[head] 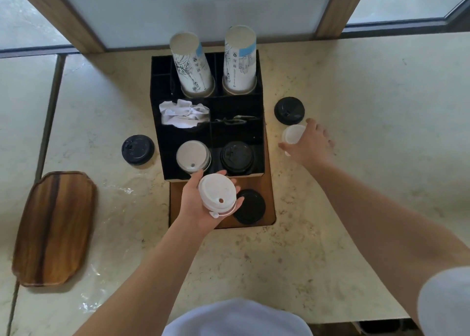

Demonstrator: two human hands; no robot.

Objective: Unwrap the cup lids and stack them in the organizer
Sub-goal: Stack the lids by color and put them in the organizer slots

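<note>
Both hands hold white lids beside the black compartmented organizer point(256, 157).
Left hand point(201, 203): fingers curled round a stack of white plastic cup lids point(217, 194) just before the organizer. Right hand point(309, 143): fingers grip a second white lid stack point(292, 134) on the marble surface point(368, 183), right of the organizer.

The left hand point(201, 203) is held palm up near the middle of the scene, its bare forearm reaching in from the near left, and its fingers point(239, 200) and thumb curl round a stack of white lids point(217, 195) lying in the palm. The right hand point(311, 145) is stretched farther out and to the right, back of the hand up, its bare forearm running in from the near right below a short pale sleeve point(443, 302). Its thumb and fingers close on a second white lid point(292, 134) at its left side.
</note>
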